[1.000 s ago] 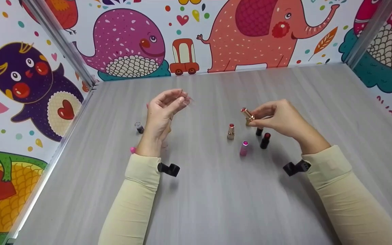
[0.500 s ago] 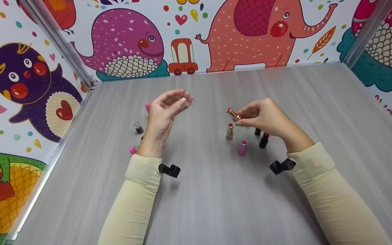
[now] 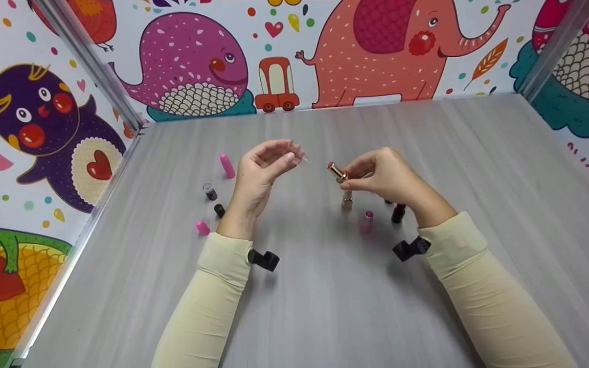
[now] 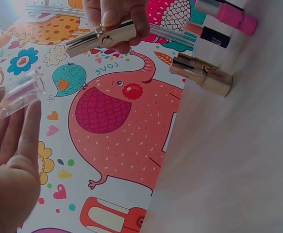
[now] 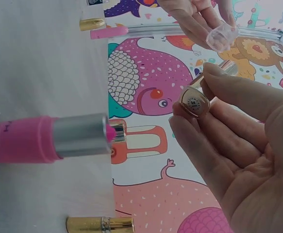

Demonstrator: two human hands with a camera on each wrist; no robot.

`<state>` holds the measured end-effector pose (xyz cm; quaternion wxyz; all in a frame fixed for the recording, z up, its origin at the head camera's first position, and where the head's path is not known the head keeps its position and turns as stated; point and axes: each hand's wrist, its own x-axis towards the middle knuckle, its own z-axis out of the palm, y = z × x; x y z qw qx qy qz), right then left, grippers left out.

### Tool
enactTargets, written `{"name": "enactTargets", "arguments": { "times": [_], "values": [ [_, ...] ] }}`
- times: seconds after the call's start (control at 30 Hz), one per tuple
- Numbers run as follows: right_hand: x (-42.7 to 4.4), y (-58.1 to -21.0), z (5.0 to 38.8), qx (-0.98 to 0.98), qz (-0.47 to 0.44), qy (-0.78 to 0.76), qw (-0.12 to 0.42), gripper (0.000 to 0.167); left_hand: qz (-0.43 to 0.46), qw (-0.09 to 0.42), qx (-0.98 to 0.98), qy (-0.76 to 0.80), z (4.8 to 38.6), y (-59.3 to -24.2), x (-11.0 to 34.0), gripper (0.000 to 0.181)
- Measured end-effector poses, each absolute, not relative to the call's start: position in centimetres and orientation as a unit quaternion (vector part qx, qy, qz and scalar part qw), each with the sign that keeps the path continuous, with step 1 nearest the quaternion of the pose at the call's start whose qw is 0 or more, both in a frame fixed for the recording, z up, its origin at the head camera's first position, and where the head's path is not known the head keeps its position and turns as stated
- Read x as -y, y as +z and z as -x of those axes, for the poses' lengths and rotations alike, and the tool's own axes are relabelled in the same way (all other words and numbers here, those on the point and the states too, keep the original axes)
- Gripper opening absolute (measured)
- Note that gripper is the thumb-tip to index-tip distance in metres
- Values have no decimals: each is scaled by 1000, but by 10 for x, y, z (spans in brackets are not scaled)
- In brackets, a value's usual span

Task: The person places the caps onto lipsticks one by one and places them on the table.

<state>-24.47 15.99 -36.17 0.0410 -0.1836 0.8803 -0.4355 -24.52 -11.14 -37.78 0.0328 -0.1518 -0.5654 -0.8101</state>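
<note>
Head view, hands: While the left hand [image 3: 261, 171] pinches one clear cap [image 4: 22, 92], the right hand [image 3: 384, 176] grips one gold lipstick [image 3: 336, 173], tilted above the table [image 3: 315, 286].
Head view, uncapped lipsticks: four stand near the right hand, namely a second gold lipstick [image 3: 346, 200], one pink lipstick [image 3: 366, 223] and two black lipsticks [image 3: 398, 214], one mostly hidden by the hand.
Head view, small pieces: four lie beside the left arm, two pink caps [image 3: 227, 166], one black cap [image 3: 219, 210] and one clear-topped black cap [image 3: 210, 192].
Left wrist view, clear cap: one, between thumb and fingers, apart from the gold lipstick.
Left wrist view, gold tubes on the table: overlapping, number unclear.
Right wrist view, gold lipstick: one, held between thumb and fingers, its base labelled.
Right wrist view, gold cap [image 5: 92, 24]: one, beside a pink cap.
</note>
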Motion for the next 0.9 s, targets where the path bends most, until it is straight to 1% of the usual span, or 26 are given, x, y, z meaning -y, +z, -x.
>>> {"name": "enactTargets", "arguments": {
  "times": [0.47,0.67,0.9],
  "values": [
    [-152,-364,242,-874,189,-444,65,20,164,25,569,-805,242,-380,102,20],
    [-150,-365,241,-872,194,-444,63,19,163,17,571,-804,241,-382,96,20],
    [-150,-364,240,-871,202,-444,65,21,162,9,578,-800,239,-385,90,21]
  ]
}}
